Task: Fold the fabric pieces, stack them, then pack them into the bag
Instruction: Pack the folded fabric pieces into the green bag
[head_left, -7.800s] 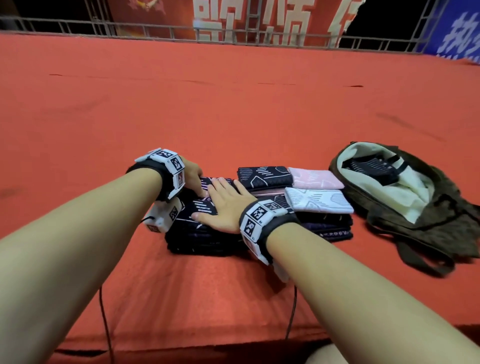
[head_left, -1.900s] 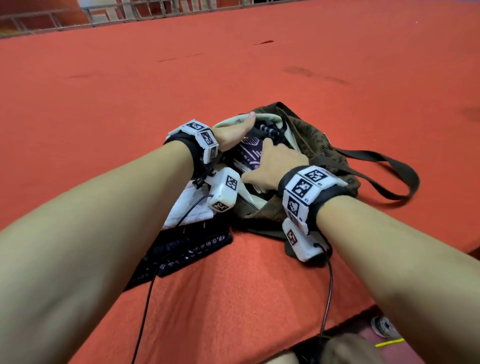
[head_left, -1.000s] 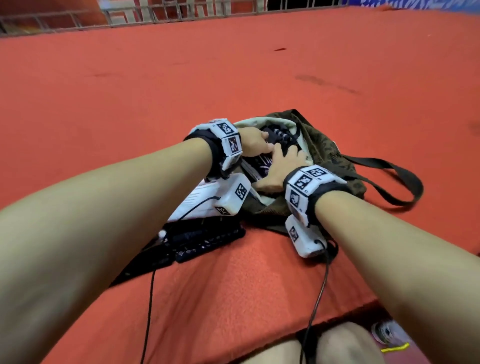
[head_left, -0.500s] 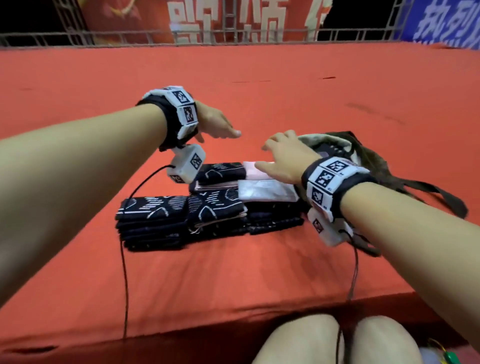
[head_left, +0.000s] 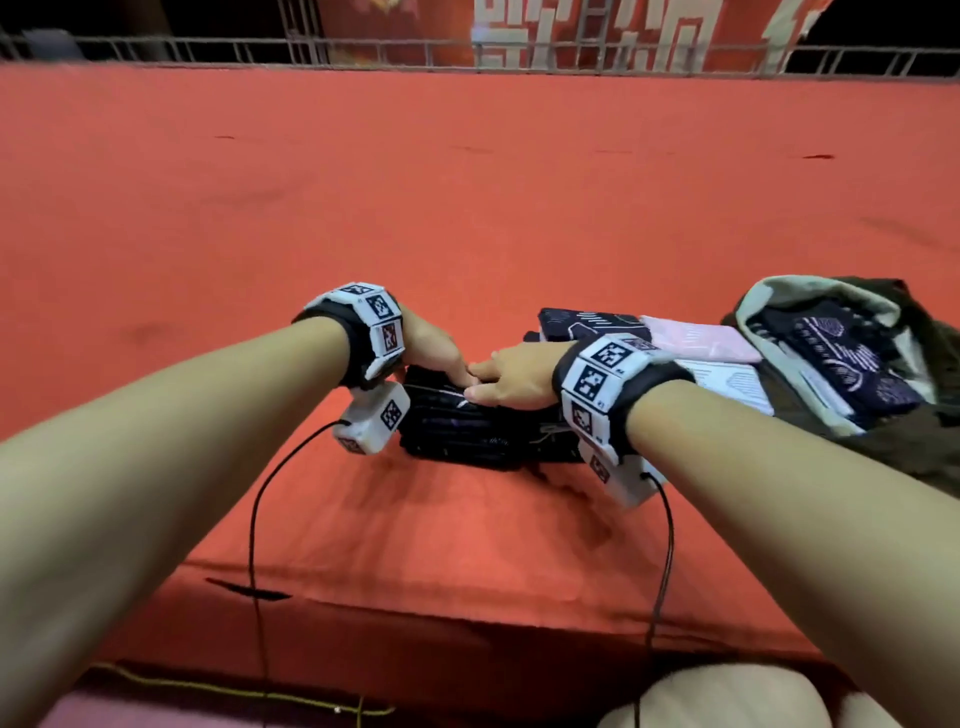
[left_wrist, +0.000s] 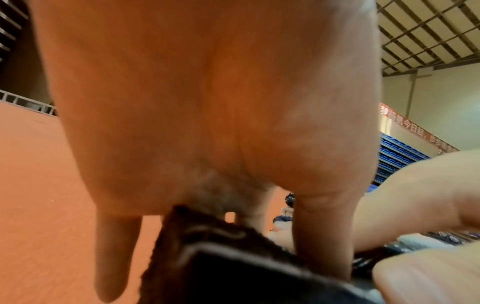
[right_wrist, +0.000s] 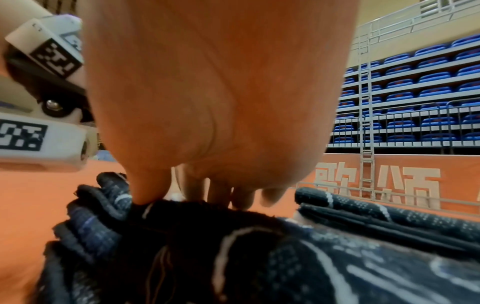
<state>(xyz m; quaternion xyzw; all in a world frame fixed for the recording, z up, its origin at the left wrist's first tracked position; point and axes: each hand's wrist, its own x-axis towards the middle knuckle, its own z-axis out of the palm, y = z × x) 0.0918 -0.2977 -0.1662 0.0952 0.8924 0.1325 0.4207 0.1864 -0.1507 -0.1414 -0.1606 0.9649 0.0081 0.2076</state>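
Observation:
A stack of dark patterned folded fabric (head_left: 467, 436) lies on the red carpet in front of me. My left hand (head_left: 441, 364) comes down on its left end, fingers behind the far edge and thumb (left_wrist: 319, 236) on the near side of the top piece (left_wrist: 233, 267). My right hand (head_left: 504, 382) meets it from the right and pinches a ridge of the same dark fabric (right_wrist: 259, 257) between thumb and fingers. At the right, the brown bag (head_left: 909, 452) lies open, with dark folded pieces (head_left: 841, 358) inside its pale lining.
More folded pieces sit between the stack and the bag: a dark one (head_left: 587, 325), a pink one (head_left: 696, 338) and a white one (head_left: 727, 384). The platform's front edge (head_left: 467, 603) is close to me. Wrist cables (head_left: 254, 519) hang over it. A railing (head_left: 363, 52) runs along the back.
After pushing fabric into the bag, both hands lifted clear. They have now dropped from above the stacks onto the left dark stack and taken hold of its top.

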